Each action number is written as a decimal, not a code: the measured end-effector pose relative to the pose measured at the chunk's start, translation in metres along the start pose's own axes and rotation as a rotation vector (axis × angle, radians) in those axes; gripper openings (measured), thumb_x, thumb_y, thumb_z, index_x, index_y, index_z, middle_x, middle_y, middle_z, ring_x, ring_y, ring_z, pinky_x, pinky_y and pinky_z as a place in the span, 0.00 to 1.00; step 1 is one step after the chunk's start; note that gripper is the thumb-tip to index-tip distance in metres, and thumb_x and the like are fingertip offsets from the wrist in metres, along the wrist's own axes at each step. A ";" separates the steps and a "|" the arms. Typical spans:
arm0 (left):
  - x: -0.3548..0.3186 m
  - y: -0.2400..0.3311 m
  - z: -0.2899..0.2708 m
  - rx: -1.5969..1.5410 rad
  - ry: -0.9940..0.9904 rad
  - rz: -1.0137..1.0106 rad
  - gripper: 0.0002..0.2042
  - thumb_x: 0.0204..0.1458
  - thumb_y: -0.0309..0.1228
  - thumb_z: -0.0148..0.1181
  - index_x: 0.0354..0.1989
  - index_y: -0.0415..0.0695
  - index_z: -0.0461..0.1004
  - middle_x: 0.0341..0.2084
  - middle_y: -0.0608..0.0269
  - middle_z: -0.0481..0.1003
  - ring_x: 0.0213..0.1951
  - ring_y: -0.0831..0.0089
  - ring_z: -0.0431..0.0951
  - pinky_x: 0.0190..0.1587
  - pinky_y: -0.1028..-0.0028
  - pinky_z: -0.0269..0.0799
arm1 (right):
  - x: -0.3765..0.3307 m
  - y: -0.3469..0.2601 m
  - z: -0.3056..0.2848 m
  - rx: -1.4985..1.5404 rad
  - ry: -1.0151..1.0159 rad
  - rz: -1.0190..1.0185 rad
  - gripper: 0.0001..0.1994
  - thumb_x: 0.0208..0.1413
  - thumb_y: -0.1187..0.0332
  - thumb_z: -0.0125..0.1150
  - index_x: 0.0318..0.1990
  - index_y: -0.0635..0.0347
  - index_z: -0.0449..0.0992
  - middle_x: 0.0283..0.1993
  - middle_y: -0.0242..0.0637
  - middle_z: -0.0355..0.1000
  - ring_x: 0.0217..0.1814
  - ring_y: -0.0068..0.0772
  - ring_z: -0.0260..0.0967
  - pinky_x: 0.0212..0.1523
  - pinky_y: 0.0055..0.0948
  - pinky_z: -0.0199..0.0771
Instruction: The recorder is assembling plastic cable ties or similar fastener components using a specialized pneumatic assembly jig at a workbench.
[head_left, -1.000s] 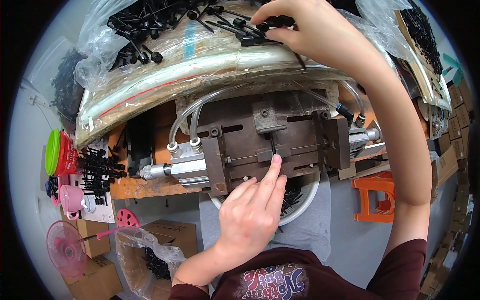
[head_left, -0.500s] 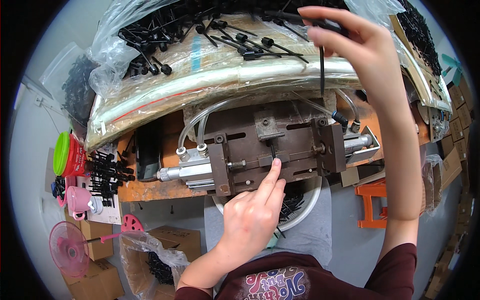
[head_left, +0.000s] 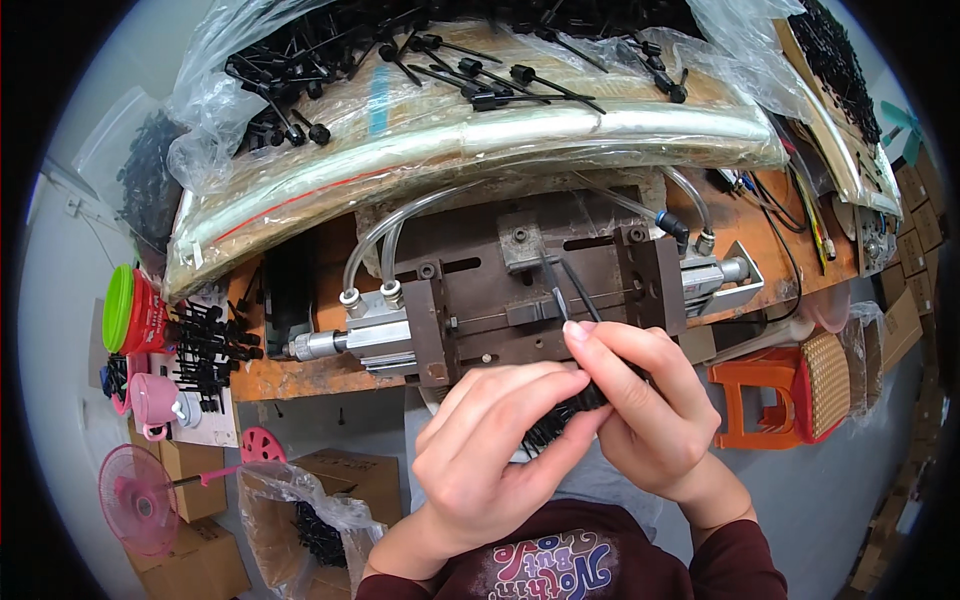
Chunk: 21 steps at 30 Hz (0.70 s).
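Observation:
My right hand (head_left: 650, 405) is closed, its thumb and index finger pinching thin black rods (head_left: 582, 290) that point away over the fixture. Against its fingertips, my left hand (head_left: 500, 440) curls in a pinch around the dark end of a rod piece (head_left: 588, 398); the fingers partly hide this end. Both hands are just in front of the brown metal fixture (head_left: 490, 270). A small dark block (head_left: 530, 313) sits at the fixture's middle, below a grey bracket (head_left: 519, 240). How the rods overlap in my fingers is partly hidden.
Air cylinders (head_left: 383, 335) with clear hoses (head_left: 395, 235) flank the fixture. Behind it, a plastic-wrapped edge (head_left: 470, 140) fronts a heap of black knobbed rods (head_left: 300, 70). An orange stool (head_left: 755, 395) stands right; a pink fan (head_left: 138, 498) stands left. Below my hands, black rods (head_left: 545, 428) lie in a basket.
My right hand has come down from the heap at the upper right to the front of the fixture, bringing black rod pieces. My left hand has drawn back from the fixture's middle to meet it.

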<state>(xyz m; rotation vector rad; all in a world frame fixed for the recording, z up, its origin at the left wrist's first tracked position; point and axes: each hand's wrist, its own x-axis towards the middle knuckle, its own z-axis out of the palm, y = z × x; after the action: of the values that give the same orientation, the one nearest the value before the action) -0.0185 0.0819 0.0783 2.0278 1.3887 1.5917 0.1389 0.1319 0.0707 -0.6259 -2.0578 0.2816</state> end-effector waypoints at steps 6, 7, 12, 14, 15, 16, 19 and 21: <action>-0.023 -0.001 -0.005 0.083 -0.147 -0.142 0.19 0.36 0.18 0.74 0.41 0.39 0.82 0.44 0.54 0.79 0.42 0.64 0.80 0.41 0.71 0.77 | -0.013 0.001 -0.013 -0.080 0.116 0.200 0.19 0.41 0.81 0.75 0.45 0.65 0.81 0.39 0.39 0.74 0.36 0.32 0.73 0.34 0.28 0.76; -0.026 -0.006 -0.002 0.123 -0.161 -0.128 0.18 0.36 0.18 0.73 0.41 0.39 0.81 0.45 0.54 0.79 0.42 0.63 0.80 0.41 0.71 0.77 | -0.016 0.002 -0.017 -0.076 0.148 0.228 0.19 0.40 0.80 0.77 0.43 0.64 0.81 0.38 0.38 0.74 0.36 0.31 0.73 0.33 0.27 0.75; -0.031 -0.022 0.015 0.382 -0.252 0.006 0.15 0.40 0.21 0.70 0.39 0.36 0.80 0.50 0.51 0.78 0.39 0.61 0.81 0.41 0.69 0.77 | -0.025 -0.002 -0.032 -0.172 0.194 0.193 0.23 0.35 0.79 0.80 0.43 0.61 0.78 0.41 0.39 0.74 0.39 0.32 0.75 0.32 0.25 0.78; -0.029 -0.024 0.018 0.459 -0.259 0.038 0.13 0.43 0.23 0.69 0.39 0.35 0.79 0.51 0.52 0.78 0.35 0.64 0.81 0.41 0.70 0.77 | -0.026 -0.005 -0.032 -0.207 0.227 0.196 0.24 0.36 0.79 0.80 0.44 0.60 0.77 0.42 0.39 0.74 0.41 0.32 0.76 0.34 0.25 0.80; -0.028 -0.024 0.019 0.478 -0.269 0.033 0.13 0.43 0.23 0.69 0.39 0.35 0.80 0.51 0.52 0.78 0.35 0.64 0.81 0.40 0.70 0.77 | -0.027 -0.006 -0.032 -0.224 0.243 0.198 0.24 0.36 0.79 0.80 0.45 0.59 0.77 0.42 0.39 0.74 0.41 0.32 0.76 0.34 0.25 0.80; -0.026 -0.023 0.018 0.496 -0.280 0.029 0.13 0.43 0.23 0.69 0.39 0.35 0.80 0.51 0.52 0.78 0.34 0.65 0.81 0.40 0.70 0.77 | -0.032 -0.005 -0.030 -0.184 0.264 0.223 0.25 0.37 0.78 0.80 0.47 0.58 0.77 0.43 0.39 0.75 0.42 0.32 0.76 0.35 0.24 0.81; -0.020 -0.022 0.017 0.513 -0.307 0.022 0.13 0.43 0.23 0.69 0.39 0.36 0.80 0.50 0.53 0.78 0.32 0.66 0.81 0.40 0.71 0.77 | -0.037 -0.007 -0.035 -0.266 0.213 0.215 0.26 0.37 0.77 0.81 0.47 0.56 0.76 0.44 0.37 0.75 0.40 0.31 0.77 0.34 0.24 0.81; -0.020 -0.023 0.016 0.512 -0.316 0.017 0.12 0.44 0.23 0.69 0.39 0.36 0.80 0.50 0.53 0.79 0.31 0.67 0.81 0.40 0.71 0.77 | -0.040 -0.010 -0.036 -0.270 0.200 0.199 0.27 0.36 0.76 0.82 0.46 0.55 0.75 0.43 0.36 0.74 0.39 0.30 0.76 0.33 0.23 0.81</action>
<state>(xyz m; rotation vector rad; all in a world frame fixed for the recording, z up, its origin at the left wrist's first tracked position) -0.0162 0.0850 0.0444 2.4322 1.7766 0.9157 0.1838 0.1009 0.0656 -0.9872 -1.8570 0.0505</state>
